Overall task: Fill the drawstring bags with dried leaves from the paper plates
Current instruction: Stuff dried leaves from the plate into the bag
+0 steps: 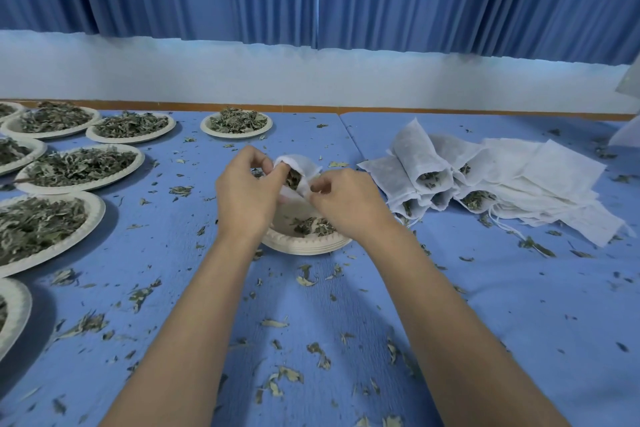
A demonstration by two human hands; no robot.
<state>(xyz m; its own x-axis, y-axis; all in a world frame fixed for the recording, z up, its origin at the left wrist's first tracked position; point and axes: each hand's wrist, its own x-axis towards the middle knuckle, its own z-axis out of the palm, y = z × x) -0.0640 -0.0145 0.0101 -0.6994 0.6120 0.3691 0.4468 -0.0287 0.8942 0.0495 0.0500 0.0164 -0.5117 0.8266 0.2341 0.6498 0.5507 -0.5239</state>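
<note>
Head view, frame centre: left hand (247, 192) and right hand (341, 199) both pinching rim of drawstring bag (300, 168), mouth spread, dried leaves (293, 179) inside. Keep over nearly empty paper plate (304, 244); catch spills.

Counted nine paper plates (239, 121) on the surface (485, 305): eight heaped with dried leaves (81, 165), one nearly bare under the two hands (247, 194). Saw one drawstring bag (298, 166) held, at least five filled bags (431, 173) piled, empty ones (540, 177) stacked, number unclear.
</note>
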